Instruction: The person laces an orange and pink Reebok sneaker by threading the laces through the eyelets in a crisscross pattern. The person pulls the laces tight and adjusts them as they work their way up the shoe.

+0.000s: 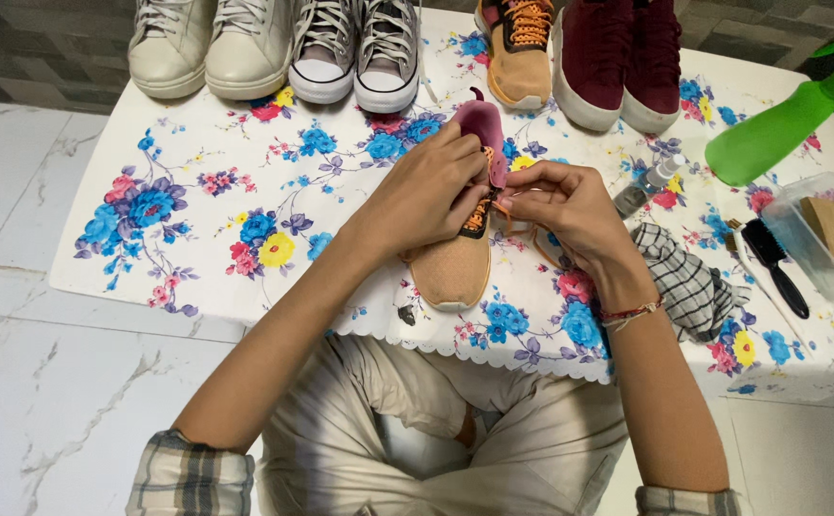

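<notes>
Lacing step on tan sneaker (450,268), lying at near edge of table (197,277), toe toward the person. Left hand (427,196) grips the upper w/ fingers curled beside maroon tongue (486,129). Right hand (565,205) pinches orange lace (479,215). Judging by this, lace work is mid-way; next move needs steady hold & fine pull thru an eyelet.

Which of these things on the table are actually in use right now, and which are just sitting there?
In use:
- tan sneaker, toe toward the person
- its orange lace
- left hand on the shoe's upper
- right hand pinching the lace

Lying about:
- matching tan sneaker
- maroon pair
- grey pair
- cream pair
- green spray bottle
- black brush
- checked cloth
</notes>
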